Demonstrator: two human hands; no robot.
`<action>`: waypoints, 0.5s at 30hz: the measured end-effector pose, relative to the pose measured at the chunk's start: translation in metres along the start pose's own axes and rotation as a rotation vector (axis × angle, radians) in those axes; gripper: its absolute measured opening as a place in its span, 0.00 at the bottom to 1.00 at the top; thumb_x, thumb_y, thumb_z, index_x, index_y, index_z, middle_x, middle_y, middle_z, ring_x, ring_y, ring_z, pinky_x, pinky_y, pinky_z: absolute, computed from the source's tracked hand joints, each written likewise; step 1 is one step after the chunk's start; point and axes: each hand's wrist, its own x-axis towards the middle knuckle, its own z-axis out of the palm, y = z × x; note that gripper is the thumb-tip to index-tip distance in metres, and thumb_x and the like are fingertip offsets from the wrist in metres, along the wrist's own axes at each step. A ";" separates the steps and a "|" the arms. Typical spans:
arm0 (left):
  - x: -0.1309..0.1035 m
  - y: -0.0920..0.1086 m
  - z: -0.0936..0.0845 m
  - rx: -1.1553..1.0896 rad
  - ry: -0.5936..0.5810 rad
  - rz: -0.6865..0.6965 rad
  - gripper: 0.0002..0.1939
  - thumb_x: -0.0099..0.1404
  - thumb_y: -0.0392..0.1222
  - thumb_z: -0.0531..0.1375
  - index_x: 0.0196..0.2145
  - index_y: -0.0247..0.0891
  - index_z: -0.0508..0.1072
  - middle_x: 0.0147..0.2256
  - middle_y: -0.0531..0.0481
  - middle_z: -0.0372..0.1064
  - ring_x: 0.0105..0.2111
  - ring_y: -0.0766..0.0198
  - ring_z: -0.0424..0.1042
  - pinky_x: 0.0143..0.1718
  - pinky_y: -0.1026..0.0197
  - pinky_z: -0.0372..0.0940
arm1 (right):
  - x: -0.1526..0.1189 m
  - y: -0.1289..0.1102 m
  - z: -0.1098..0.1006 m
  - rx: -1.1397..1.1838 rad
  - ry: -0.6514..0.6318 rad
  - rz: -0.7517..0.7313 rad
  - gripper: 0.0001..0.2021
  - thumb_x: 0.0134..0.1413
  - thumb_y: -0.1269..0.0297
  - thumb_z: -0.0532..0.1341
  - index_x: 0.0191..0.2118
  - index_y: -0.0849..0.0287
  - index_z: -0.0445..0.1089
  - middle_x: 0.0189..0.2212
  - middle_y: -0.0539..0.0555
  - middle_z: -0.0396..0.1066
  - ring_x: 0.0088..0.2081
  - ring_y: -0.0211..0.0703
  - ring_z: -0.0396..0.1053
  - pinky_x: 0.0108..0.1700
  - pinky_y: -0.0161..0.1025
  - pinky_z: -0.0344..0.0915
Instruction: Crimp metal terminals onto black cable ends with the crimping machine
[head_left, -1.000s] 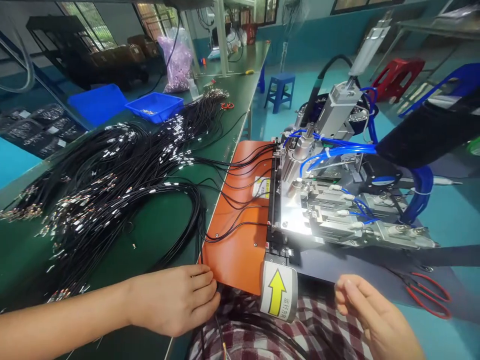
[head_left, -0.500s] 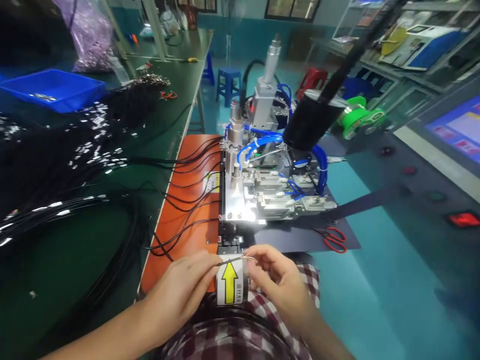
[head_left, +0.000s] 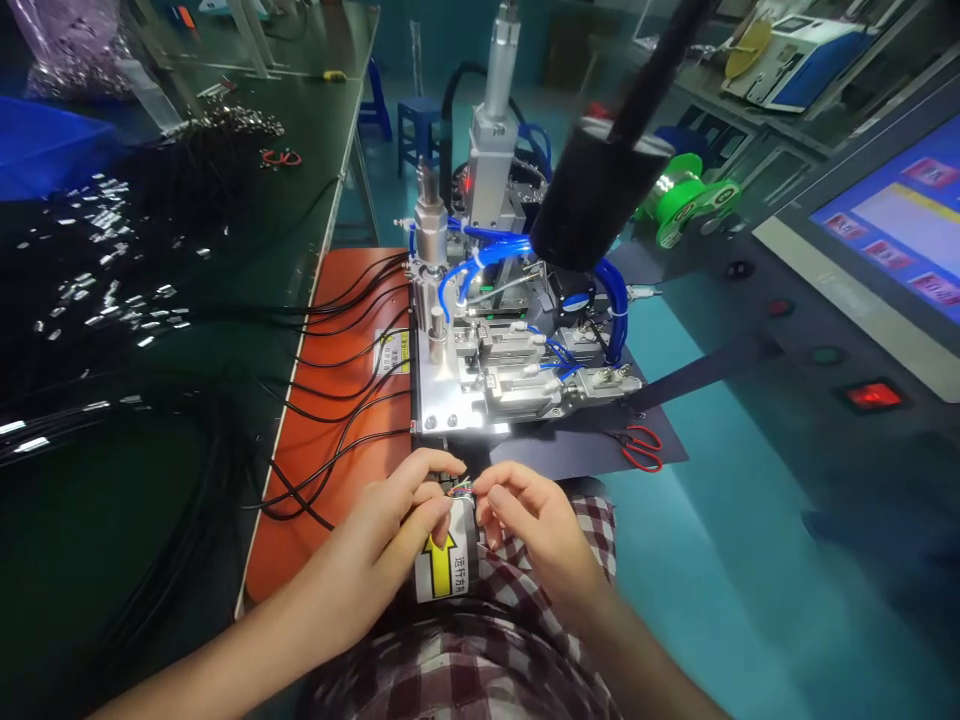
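Observation:
Thin coloured wire ends (head_left: pixel 462 490) show between my two hands, just above the white label with a yellow arrow (head_left: pixel 442 560). My left hand (head_left: pixel 409 510) is at the left of the wires, thumb and forefinger apart, other fingers curled near the wire ends. On the right, my right hand (head_left: pixel 525 510) pinches the wires between thumb and forefinger. Several black cables (head_left: pixel 352 400) run over the orange board (head_left: pixel 300 450) into the metal machine (head_left: pixel 450 390) in front of my hands.
Red-handled scissors (head_left: pixel 643 448) lie on the dark plate at the right. A control panel (head_left: pixel 825 310) with a screen stands further right. Black cable bundles (head_left: pixel 202 480) and a blue tray (head_left: pixel 45 150) are on the green table at the left. A green spool (head_left: pixel 686 200) is behind.
The view has shifted, so the scene sits further left and higher. My left thumb and forefinger have parted from the dark cable they held; coloured wires now show at my right fingertips.

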 end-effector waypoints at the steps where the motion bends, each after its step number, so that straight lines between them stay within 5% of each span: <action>1: 0.000 -0.002 0.000 -0.011 -0.005 -0.004 0.13 0.70 0.48 0.47 0.50 0.46 0.60 0.25 0.58 0.58 0.25 0.68 0.56 0.23 0.67 0.52 | 0.002 0.002 0.000 0.013 -0.013 -0.004 0.10 0.55 0.57 0.62 0.33 0.59 0.69 0.23 0.47 0.68 0.21 0.31 0.62 0.26 0.30 0.59; 15: -0.002 -0.015 0.003 -0.176 -0.028 -0.030 0.16 0.70 0.49 0.49 0.53 0.48 0.62 0.25 0.59 0.60 0.26 0.70 0.59 0.26 0.68 0.55 | 0.002 0.013 0.012 -0.007 -0.021 -0.062 0.08 0.55 0.60 0.63 0.30 0.59 0.68 0.21 0.45 0.64 0.21 0.30 0.59 0.24 0.28 0.58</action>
